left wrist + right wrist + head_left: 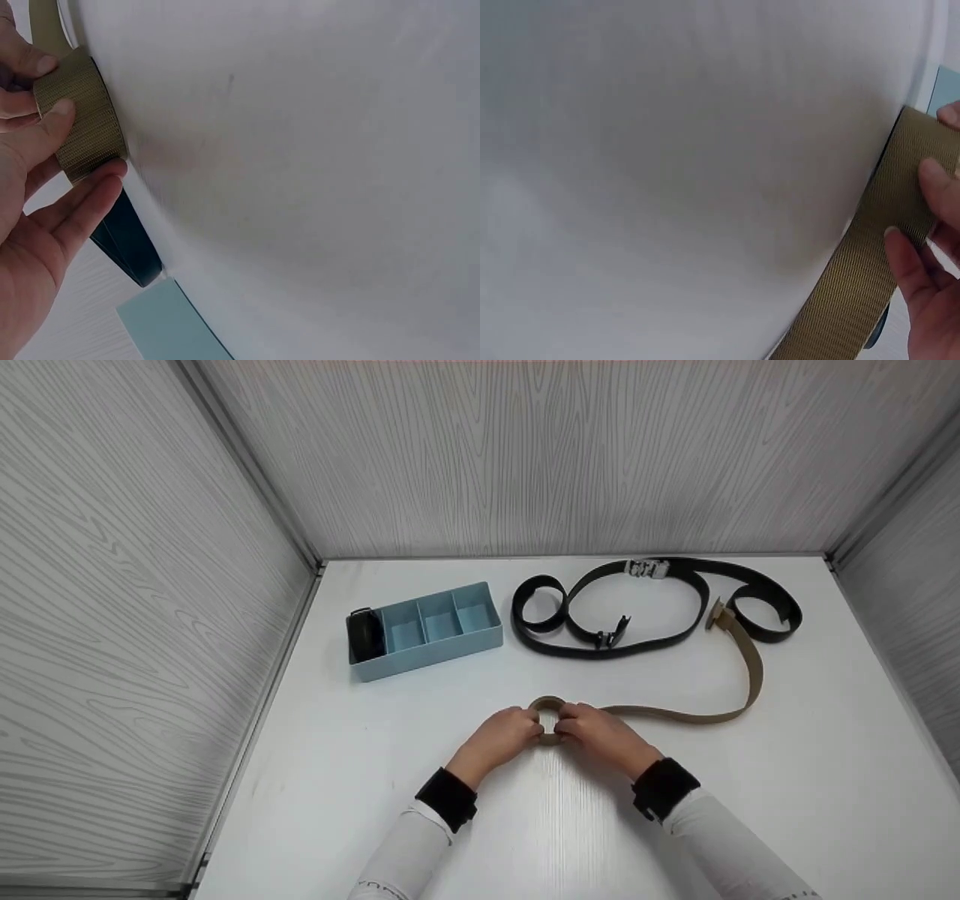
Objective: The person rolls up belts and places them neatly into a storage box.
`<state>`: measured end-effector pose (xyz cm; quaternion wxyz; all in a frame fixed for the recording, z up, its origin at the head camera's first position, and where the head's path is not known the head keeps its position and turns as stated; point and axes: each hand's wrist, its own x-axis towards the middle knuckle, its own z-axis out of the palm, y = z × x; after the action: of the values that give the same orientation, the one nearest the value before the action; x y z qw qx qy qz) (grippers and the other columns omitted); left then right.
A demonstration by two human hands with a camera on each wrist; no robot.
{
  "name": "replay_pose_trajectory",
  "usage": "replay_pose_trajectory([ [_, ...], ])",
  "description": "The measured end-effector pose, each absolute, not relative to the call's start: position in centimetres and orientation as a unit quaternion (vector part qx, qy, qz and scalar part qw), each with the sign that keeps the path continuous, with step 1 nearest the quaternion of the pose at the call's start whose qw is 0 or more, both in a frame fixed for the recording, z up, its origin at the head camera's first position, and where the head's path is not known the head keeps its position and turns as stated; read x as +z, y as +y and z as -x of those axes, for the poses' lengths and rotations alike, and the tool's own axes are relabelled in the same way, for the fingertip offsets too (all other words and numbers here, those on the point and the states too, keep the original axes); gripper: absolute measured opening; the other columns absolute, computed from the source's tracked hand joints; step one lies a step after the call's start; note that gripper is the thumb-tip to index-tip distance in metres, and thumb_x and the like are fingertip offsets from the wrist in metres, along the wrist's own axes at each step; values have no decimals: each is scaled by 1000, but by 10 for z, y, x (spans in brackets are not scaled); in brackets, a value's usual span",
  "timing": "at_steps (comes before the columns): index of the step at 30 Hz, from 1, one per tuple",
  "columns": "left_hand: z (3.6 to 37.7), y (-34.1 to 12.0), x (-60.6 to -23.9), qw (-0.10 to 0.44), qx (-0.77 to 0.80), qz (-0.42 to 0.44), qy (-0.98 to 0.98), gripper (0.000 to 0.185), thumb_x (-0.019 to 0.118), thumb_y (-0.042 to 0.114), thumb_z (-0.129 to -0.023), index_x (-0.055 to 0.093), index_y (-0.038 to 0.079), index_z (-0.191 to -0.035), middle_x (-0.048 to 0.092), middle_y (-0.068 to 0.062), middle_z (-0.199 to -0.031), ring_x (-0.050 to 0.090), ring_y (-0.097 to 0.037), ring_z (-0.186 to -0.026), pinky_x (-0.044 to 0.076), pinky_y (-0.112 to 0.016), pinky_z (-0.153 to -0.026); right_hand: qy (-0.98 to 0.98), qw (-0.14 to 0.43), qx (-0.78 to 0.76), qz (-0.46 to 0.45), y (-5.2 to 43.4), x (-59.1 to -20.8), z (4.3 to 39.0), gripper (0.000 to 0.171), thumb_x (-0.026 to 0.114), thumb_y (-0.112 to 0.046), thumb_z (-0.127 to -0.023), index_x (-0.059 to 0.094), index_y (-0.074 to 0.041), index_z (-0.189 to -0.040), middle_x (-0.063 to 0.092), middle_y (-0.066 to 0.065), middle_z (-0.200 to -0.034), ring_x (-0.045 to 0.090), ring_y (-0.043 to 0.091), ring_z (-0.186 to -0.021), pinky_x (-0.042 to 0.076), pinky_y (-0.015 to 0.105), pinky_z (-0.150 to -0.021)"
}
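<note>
Belt of tan webbing [694, 718] is pinched in left hand [501, 739] and right hand [604, 735]; rolled edges are best kept flush.

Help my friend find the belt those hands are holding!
On the white table, find the blue tray. Come nearer and rightward: the left hand and right hand hold the looped end of the tan belt. It's the only tan one among black belts.
</note>
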<state>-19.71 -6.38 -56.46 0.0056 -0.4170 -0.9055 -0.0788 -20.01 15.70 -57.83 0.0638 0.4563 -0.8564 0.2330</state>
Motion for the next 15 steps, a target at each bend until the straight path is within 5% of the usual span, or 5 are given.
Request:
replay_pose_trajectory([
  [6,201,-67,-563,-14,-104,427,-898,12,64,11,-93,75,10,-88,67,0,-92,59,-14,-77,48,-26,-70,-843,55,260,-468,165,-579,207,18,75,3,-80,73,-4,-97,63,11,-108,61,24,-94,51,35,-77],
  [15,194,-58,-569,88,-14,398,-913,11,66,19,-92,76,17,-89,68,4,-86,61,-15,-64,48,-28,-57,-860,64,226,-454,155,-578,202,14,71,4,-82,70,-9,-88,55,2,-89,51,18,-75,44,31,-64],
])
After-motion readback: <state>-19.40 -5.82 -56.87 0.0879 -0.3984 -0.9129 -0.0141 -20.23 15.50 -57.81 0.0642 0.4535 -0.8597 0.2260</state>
